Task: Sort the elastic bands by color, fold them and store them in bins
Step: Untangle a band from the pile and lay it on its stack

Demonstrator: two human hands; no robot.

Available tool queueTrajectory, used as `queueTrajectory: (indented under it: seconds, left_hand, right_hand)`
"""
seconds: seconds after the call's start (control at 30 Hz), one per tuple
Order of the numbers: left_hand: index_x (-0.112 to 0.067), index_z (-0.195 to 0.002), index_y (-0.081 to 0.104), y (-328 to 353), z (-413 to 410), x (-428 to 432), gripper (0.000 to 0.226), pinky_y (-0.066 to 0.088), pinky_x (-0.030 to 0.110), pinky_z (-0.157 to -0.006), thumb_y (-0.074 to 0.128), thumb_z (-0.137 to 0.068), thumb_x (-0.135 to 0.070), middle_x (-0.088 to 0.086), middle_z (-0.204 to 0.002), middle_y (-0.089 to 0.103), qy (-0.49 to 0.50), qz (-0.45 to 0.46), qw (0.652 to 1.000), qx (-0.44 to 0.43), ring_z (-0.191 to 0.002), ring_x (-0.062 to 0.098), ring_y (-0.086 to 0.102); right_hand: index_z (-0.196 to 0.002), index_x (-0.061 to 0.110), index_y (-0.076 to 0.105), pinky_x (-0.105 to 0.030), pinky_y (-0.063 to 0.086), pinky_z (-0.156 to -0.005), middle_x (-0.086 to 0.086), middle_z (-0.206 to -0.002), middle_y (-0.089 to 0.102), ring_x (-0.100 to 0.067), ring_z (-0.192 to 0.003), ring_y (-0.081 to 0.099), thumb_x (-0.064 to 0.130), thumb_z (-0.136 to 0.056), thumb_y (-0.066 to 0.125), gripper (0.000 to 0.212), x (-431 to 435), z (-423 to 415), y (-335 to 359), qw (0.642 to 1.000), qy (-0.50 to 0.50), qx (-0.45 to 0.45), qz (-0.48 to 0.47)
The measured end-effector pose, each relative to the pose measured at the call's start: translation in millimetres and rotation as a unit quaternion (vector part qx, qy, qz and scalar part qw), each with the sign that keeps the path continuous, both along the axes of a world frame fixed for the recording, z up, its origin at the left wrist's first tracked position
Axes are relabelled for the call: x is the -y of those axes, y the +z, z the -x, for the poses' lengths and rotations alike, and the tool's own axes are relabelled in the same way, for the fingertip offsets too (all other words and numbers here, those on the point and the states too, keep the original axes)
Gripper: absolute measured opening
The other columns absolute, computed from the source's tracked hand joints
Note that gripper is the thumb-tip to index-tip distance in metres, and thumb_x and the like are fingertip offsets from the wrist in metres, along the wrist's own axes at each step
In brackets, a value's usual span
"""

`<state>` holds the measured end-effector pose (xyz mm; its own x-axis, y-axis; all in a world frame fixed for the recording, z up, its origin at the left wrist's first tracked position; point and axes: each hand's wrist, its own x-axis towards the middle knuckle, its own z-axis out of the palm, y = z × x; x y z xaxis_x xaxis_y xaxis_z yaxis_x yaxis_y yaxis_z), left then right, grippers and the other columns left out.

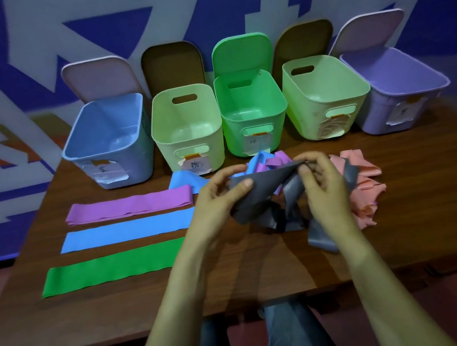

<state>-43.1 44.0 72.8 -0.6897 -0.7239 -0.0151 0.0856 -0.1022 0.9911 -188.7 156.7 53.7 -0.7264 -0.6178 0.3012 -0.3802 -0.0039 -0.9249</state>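
Observation:
Both hands hold a grey elastic band (256, 195) above the table's middle. My left hand (219, 200) pinches its left edge and my right hand (322, 186) grips its upper right corner. More grey band trails down toward the front edge. On the left lie flat a purple band (130, 206), a blue band (124, 230) and a green band (112, 268). A tangled pile behind my hands holds blue (258, 163), purple (279, 159) and pink bands (363, 181). Five open bins stand at the back: blue (107, 148), pale yellow (187, 131), green (252, 120), pale green (325, 102), purple (397, 92).
The brown wooden table (236, 282) ends just below my forearms. Each bin has its lid leaning upright behind it against a blue and white wall. Paper labels are taped to the bin fronts.

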Motion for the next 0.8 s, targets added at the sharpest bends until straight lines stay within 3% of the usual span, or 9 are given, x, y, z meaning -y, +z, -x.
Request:
queueTrajectory:
  seconds: [0.07, 0.17, 0.27, 0.33, 0.4, 0.5, 0.57, 0.67, 0.8]
  left_hand:
    - [-0.017, -0.09, 0.065, -5.3, -3.3, -1.1, 0.012, 0.048, 0.02, -0.07, 0.07, -0.081, -0.01, 0.002, -0.088, 0.062, -0.018, 0.062, 0.996, 0.057, -0.077, 0.006, 0.057]
    - [-0.026, -0.072, 0.06, -20.8, -7.0, 2.6, 0.016, 0.039, 0.022, -0.063, 0.076, -0.077, -0.024, -0.002, -0.076, 0.048, 0.007, 0.161, 0.977, 0.143, -0.066, 0.007, 0.047]
    - [-0.029, -0.068, 0.054, -30.4, -10.4, 3.4, 0.024, 0.04, 0.024, -0.087, 0.075, -0.076, -0.035, -0.003, -0.102, 0.053, 0.026, 0.247, 0.955, 0.164, -0.101, 0.01, 0.051]
    - [-0.021, -0.069, 0.051, -24.8, -15.7, 0.6, 0.026, 0.04, 0.022, -0.087, 0.07, -0.081, -0.035, -0.005, -0.102, 0.059, -0.02, 0.221, 0.966, 0.129, -0.103, 0.005, 0.054]
    - [-0.015, -0.071, 0.054, -14.6, -19.6, -3.4, 0.03, 0.043, 0.019, -0.076, 0.058, -0.088, -0.039, -0.005, -0.083, 0.061, -0.081, 0.17, 0.977, 0.096, -0.082, 0.005, 0.057]
    - [-0.007, -0.081, 0.063, -16.1, -17.7, -3.5, 0.038, 0.048, 0.019, -0.075, 0.049, -0.092, -0.04, 0.003, -0.083, 0.067, -0.074, 0.077, 0.992, 0.073, -0.081, 0.011, 0.062]
    - [-0.02, -0.095, 0.06, -25.0, -12.2, -2.8, 0.016, 0.05, 0.026, -0.077, 0.061, -0.089, -0.034, 0.0, -0.099, 0.066, -0.033, 0.066, 0.996, 0.057, -0.091, 0.019, 0.063]
    - [-0.036, -0.121, 0.051, -30.4, -6.1, -5.5, 0.042, 0.05, 0.024, -0.087, 0.067, -0.085, -0.023, -0.011, -0.124, 0.057, -0.087, 0.09, 0.99, 0.057, -0.109, 0.009, 0.059]
    - [-0.013, -0.111, 0.062, -21.9, 0.3, -9.4, 0.02, 0.05, 0.015, -0.077, 0.056, -0.093, -0.015, -0.005, -0.102, 0.07, -0.12, 0.056, 0.989, 0.06, -0.095, 0.004, 0.065]
  right_hand:
    - [-0.098, 0.032, 0.058, -0.026, 0.046, -0.088, 0.012, -0.102, 0.062, -0.007, -0.1, 0.059, 0.0, -0.092, 0.042, 0.037, 2.8, 1.0, 11.4, 0.998, 0.003, 0.049, 0.049]
    - [-0.081, 0.032, 0.064, -0.035, 0.044, -0.076, 0.015, -0.088, 0.064, -0.011, -0.086, 0.057, 0.001, -0.086, 0.04, 0.039, 10.9, 1.9, 20.8, 0.996, 0.016, 0.072, 0.052]
    - [-0.078, 0.031, 0.066, -0.032, 0.046, -0.074, 0.015, -0.086, 0.066, -0.011, -0.086, 0.059, 0.002, -0.086, 0.04, 0.04, 16.3, -5.4, 25.7, 0.991, 0.041, 0.103, 0.078]
    - [-0.082, 0.025, 0.065, -0.021, 0.047, -0.071, 0.012, -0.086, 0.066, -0.006, -0.084, 0.06, -0.001, -0.087, 0.039, 0.038, 17.2, -12.1, 33.8, 0.978, 0.077, 0.152, 0.12]
    - [-0.082, 0.022, 0.063, -0.015, 0.045, -0.066, 0.008, -0.086, 0.063, -0.003, -0.08, 0.058, 0.006, -0.085, 0.043, 0.025, 18.5, -14.5, 39.9, 0.963, 0.101, 0.198, 0.15]
    - [-0.078, 0.025, 0.061, -0.02, 0.04, -0.071, 0.002, -0.084, 0.057, -0.01, -0.081, 0.052, 0.014, -0.078, 0.059, 0.011, 22.8, -12.0, 44.3, 0.957, 0.101, 0.218, 0.163]
    - [-0.083, 0.023, 0.059, -0.024, 0.044, -0.073, -0.003, -0.09, 0.057, -0.014, -0.084, 0.054, 0.005, -0.081, 0.062, 0.019, 25.8, -11.9, 46.0, 0.956, 0.122, 0.222, 0.151]
    - [-0.089, 0.018, 0.055, -0.023, 0.049, -0.076, -0.008, -0.095, 0.057, -0.016, -0.088, 0.056, -0.004, -0.086, 0.055, 0.022, 30.6, -16.4, 51.7, 0.938, 0.163, 0.254, 0.167]
    - [-0.092, 0.019, 0.059, -0.033, 0.045, -0.095, -0.006, -0.101, 0.059, -0.02, -0.102, 0.056, 0.004, -0.078, 0.062, 0.021, 42.1, -13.8, 65.6, 0.935, 0.165, 0.245, 0.198]
